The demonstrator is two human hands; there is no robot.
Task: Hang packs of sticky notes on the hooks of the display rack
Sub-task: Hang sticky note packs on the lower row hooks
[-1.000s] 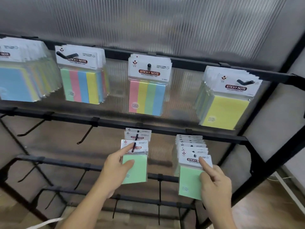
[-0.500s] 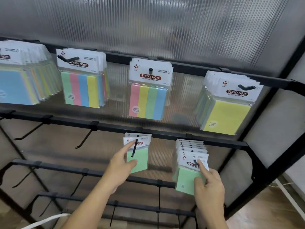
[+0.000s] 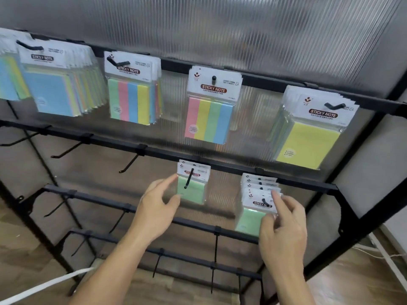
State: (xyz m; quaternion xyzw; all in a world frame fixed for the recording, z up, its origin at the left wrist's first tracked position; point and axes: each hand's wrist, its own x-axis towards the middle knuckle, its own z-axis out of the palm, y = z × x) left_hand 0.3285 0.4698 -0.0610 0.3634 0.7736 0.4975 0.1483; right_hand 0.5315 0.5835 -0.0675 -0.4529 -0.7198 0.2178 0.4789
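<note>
Since the earlier frames the green pack [image 3: 193, 191] has slid back along its hook [image 3: 189, 179] up to the second rail [image 3: 110, 140]. The left hand [image 3: 158, 208] is spread, with only its straight index and thumb tips touching the pack's left edge. The right hand [image 3: 284, 227] pinches the front pack [image 3: 251, 219] of the stack [image 3: 257, 183] near the rail's right end, thumb on its face. This looks like seating. The next move would be to let go and fetch a pack for the bare hooks [image 3: 130, 164] further left.

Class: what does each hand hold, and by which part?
Right hand grips the front green pack of the right-hand stack by its right edge. Left hand touches the left edge of the hooked green pack with forefinger and thumb.
</note>
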